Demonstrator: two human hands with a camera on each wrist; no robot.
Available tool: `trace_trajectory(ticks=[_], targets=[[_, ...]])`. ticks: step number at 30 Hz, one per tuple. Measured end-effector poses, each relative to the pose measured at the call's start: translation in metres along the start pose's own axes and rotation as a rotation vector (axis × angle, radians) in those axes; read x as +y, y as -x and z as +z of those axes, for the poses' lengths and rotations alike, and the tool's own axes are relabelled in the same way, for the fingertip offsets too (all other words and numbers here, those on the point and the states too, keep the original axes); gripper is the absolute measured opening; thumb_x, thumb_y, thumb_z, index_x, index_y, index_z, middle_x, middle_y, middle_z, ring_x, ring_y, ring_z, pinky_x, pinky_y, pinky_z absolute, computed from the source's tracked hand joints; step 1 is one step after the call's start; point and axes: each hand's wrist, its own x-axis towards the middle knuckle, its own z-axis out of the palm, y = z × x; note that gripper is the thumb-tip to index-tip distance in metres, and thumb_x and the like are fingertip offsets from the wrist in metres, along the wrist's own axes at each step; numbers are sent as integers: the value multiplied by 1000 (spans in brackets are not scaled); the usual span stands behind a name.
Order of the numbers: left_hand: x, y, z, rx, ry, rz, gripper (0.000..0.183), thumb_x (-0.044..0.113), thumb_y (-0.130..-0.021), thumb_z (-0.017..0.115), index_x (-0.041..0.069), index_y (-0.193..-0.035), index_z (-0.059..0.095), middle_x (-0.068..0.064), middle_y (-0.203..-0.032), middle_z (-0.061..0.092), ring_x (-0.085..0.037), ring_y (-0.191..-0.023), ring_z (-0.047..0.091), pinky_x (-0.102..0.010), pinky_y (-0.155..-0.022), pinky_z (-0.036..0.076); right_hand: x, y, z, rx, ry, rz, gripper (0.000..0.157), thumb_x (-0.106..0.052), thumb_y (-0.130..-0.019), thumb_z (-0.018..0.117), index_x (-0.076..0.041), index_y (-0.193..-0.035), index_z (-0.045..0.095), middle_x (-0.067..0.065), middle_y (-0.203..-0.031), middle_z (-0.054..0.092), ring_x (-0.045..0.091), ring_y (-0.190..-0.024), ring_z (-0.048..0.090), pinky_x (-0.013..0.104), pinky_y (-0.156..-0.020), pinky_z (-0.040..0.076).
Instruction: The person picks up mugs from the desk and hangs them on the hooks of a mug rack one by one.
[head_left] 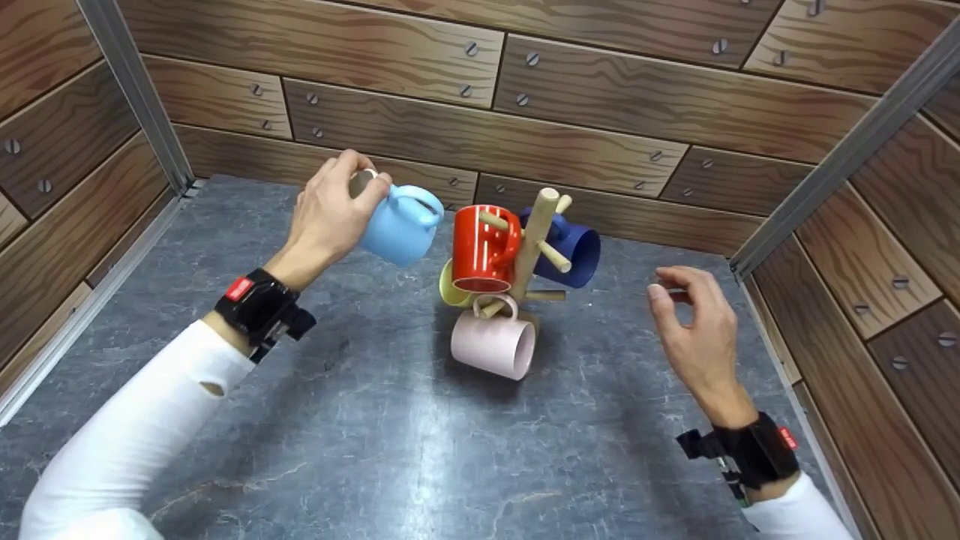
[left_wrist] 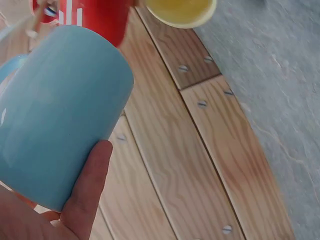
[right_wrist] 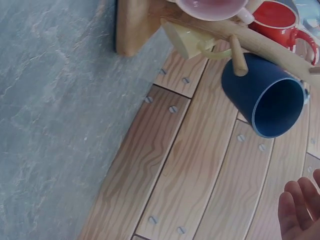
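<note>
My left hand [head_left: 330, 206] grips a light blue mug [head_left: 401, 225] near its rim, holding it up left of a wooden mug tree [head_left: 532, 244]. The mug's handle points toward the tree, and in the left wrist view the thumb lies along the blue mug's [left_wrist: 65, 115] side. On the tree hang a red mug [head_left: 469, 244], a dark blue mug [head_left: 581, 255], a pale pink mug [head_left: 487, 345] and a yellow mug [head_left: 448, 289], mostly hidden behind the red one. To the right of the tree, my right hand [head_left: 697, 322] hovers with loosely bent fingers and holds nothing.
The tree stands on a grey marbled tabletop [head_left: 360, 450]. Wood-patterned panels [head_left: 585, 97] rise at the back and both sides, with metal rails [head_left: 825, 150] at the corners. Bare pegs [head_left: 555, 256] stick out from the tree's right side and front.
</note>
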Motion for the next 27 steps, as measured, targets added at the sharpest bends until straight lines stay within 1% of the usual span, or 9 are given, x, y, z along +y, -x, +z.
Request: trace_trajectory(ticks=[4, 9, 14, 19, 24, 27], targets=[[9, 12, 0, -44, 34, 25, 44, 51, -99, 51, 13, -119, 62, -12, -124, 63, -33, -114, 59, -53, -94, 47, -14, -3, 0, 13, -13, -10, 22, 4, -91, 69, 5, -113, 71, 17, -106, 69, 20, -94, 63, 15, -88, 47], [21, 24, 3, -102, 66, 48, 42, 51, -99, 51, 14, -117, 62, -10, -118, 62, -29, -107, 59, -50, -88, 50, -34, -6, 4, 18, -48, -37, 22, 6, -90, 67, 9, -111, 70, 22, -105, 68, 18, -94, 63, 16, -88, 48], [33, 35, 8, -165, 93, 64, 40, 50, -99, 51, 15, -117, 62, -8, -117, 62, -28, -106, 60, -49, -85, 52, -42, -7, 14, 5, -95, -69, 24, 3, -89, 69, 6, -112, 71, 18, -107, 70, 16, -97, 64, 18, -88, 50], [43, 45, 14, -232, 126, 58, 38, 49, -100, 51, 16, -117, 61, -8, -118, 61, -27, -105, 60, -48, -82, 54, -52, -8, 26, -14, -150, -114, 25, 0, -89, 71, 2, -114, 72, 14, -108, 70, 19, -97, 65, 21, -89, 52], [49, 52, 24, -257, 138, 79, 35, 46, -100, 51, 16, -113, 63, -7, -115, 63, -25, -105, 60, -47, -82, 53, -69, -10, 38, -32, -194, -172, 22, -5, -92, 71, 1, -113, 73, 11, -103, 72, 20, -93, 66, 22, -88, 52], [51, 55, 30, -279, 146, 89, 35, 46, -99, 51, 16, -113, 63, -7, -114, 63, -24, -104, 61, -45, -81, 54, -78, -10, 45, -52, -209, -222, 21, -12, -96, 69, 0, -113, 74, 10, -101, 73, 21, -90, 67, 22, -87, 53]])
